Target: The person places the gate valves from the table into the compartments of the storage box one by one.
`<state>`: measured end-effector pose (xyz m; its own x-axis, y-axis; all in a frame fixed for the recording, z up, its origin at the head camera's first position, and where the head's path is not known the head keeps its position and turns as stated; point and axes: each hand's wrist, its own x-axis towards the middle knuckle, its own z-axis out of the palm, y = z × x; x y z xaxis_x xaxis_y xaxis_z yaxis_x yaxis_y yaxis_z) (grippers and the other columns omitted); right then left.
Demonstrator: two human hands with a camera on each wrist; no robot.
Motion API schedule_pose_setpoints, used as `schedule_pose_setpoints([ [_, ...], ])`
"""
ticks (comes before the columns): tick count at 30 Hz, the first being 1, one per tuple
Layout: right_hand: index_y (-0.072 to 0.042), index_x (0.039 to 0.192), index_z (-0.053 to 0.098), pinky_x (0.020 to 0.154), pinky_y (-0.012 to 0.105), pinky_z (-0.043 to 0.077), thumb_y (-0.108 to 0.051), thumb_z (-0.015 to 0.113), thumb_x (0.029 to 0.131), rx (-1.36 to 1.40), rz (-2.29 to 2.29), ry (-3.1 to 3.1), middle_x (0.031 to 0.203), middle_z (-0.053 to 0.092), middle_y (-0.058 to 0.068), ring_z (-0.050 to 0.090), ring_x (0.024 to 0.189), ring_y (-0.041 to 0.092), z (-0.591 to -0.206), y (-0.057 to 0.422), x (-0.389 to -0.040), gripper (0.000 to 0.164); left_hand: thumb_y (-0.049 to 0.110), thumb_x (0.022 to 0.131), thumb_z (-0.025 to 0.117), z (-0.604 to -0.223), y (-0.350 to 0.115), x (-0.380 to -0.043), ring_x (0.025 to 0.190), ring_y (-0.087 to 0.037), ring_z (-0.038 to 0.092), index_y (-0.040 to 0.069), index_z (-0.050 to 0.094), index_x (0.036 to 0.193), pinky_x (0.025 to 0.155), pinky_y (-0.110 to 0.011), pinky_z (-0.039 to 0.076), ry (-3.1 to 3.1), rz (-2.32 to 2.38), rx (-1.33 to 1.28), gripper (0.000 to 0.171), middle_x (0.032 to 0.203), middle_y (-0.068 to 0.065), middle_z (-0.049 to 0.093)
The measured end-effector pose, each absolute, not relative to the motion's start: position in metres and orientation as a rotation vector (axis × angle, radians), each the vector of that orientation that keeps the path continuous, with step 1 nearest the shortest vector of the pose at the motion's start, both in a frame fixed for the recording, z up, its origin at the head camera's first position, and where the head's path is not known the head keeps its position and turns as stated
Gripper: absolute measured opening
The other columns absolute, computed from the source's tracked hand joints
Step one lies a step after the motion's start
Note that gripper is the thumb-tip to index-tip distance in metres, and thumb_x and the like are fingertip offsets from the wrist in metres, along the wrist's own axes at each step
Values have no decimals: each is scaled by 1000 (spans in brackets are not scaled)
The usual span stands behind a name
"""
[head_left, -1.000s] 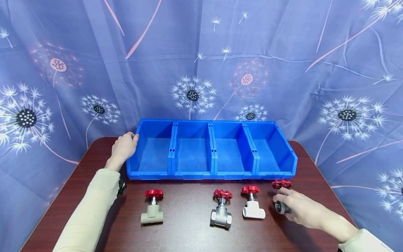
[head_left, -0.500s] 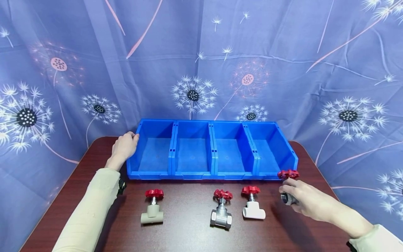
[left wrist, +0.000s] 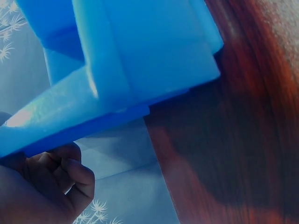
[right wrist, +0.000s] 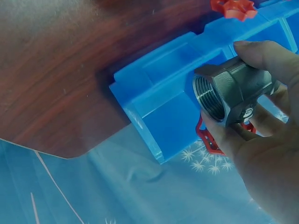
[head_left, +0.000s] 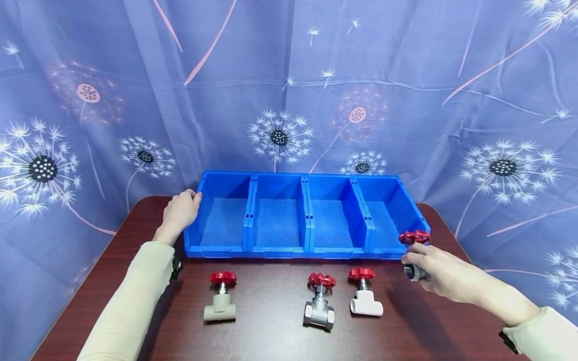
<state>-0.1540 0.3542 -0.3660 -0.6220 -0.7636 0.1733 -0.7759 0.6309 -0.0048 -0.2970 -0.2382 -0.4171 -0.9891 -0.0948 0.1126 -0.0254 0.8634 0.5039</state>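
Observation:
My right hand (head_left: 444,273) holds a metal gate valve (right wrist: 233,88) with a red handwheel (head_left: 414,237) by its body, raised off the table near the front right corner of the rightmost blue bin (head_left: 397,253). In the right wrist view the valve's threaded opening faces the camera, and fingers partly cover its body. My left hand (head_left: 181,210) grips the outer left wall of the leftmost bin (left wrist: 154,60), fingers curled at its rim; the thumb is mostly hidden. Standing before the bins are a beige valve (head_left: 220,307), a second metal valve (head_left: 319,312) and a white valve (head_left: 366,304), all with red handwheels.
The four-sided blue bins stand joined in a row, and no items show inside them. Beneath is a dark brown wooden table (head_left: 271,341). A blue curtain (head_left: 217,125) with dandelion prints hangs close behind and at both sides.
My right hand has lifted the metal valve off the table, moving it up and slightly right towards the rightmost bin's front. My left hand has stayed on the bin wall.

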Motion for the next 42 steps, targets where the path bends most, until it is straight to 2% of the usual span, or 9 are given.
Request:
schedule_pose_setpoints([
  [7, -14, 101, 66, 63, 30, 51, -1, 89, 55, 1294, 97, -2705, 95, 54, -8, 55, 78, 8, -356, 352, -171, 53, 34, 106, 37, -417, -237, -297, 87, -39, 60, -5, 57, 120, 71, -51, 46, -2904, -800, 89, 45, 94, -20, 62],
  [13, -11, 104, 67, 67, 36, 52, -4, 90, 57, 1281, 56, -2721, 98, 57, -4, 58, 83, 15, -347, 354, -186, 52, 34, 106, 37, -418, -238, -298, 86, -39, 60, -4, 58, 119, 71, -51, 46, -2894, -810, 93, 45, 94, -20, 62],
  [19, -9, 102, 67, 66, 36, 52, 1, 88, 58, 1280, 51, -2710, 97, 57, -2, 58, 82, 15, -343, 354, -202, 51, 34, 106, 36, -420, -237, -298, 84, -38, 60, -4, 58, 117, 69, -49, 45, -2892, -805, 88, 45, 93, -19, 62],
  [32, -7, 104, 67, 65, 36, 51, 0, 84, 66, 1243, 87, -2793, 96, 58, 2, 58, 76, 15, -351, 352, -226, 42, 34, 106, 36, -418, -238, -297, 83, -37, 60, -3, 59, 115, 68, -49, 45, -2894, -784, 94, 44, 91, -18, 62],
  [36, -7, 106, 67, 67, 37, 52, -3, 84, 70, 1212, 90, -2866, 99, 58, 2, 59, 79, 16, -355, 351, -229, 41, 33, 106, 37, -418, -237, -297, 83, -37, 61, -3, 59, 114, 69, -50, 46, -2887, -784, 87, 43, 90, -18, 62],
  [42, -7, 107, 67, 69, 38, 52, -1, 83, 70, 1212, 111, -2880, 101, 59, 5, 59, 82, 18, -357, 347, -234, 41, 33, 107, 37, -418, -237, -297, 82, -37, 60, -3, 59, 114, 68, -49, 45, -2890, -783, 96, 43, 88, -17, 62],
])
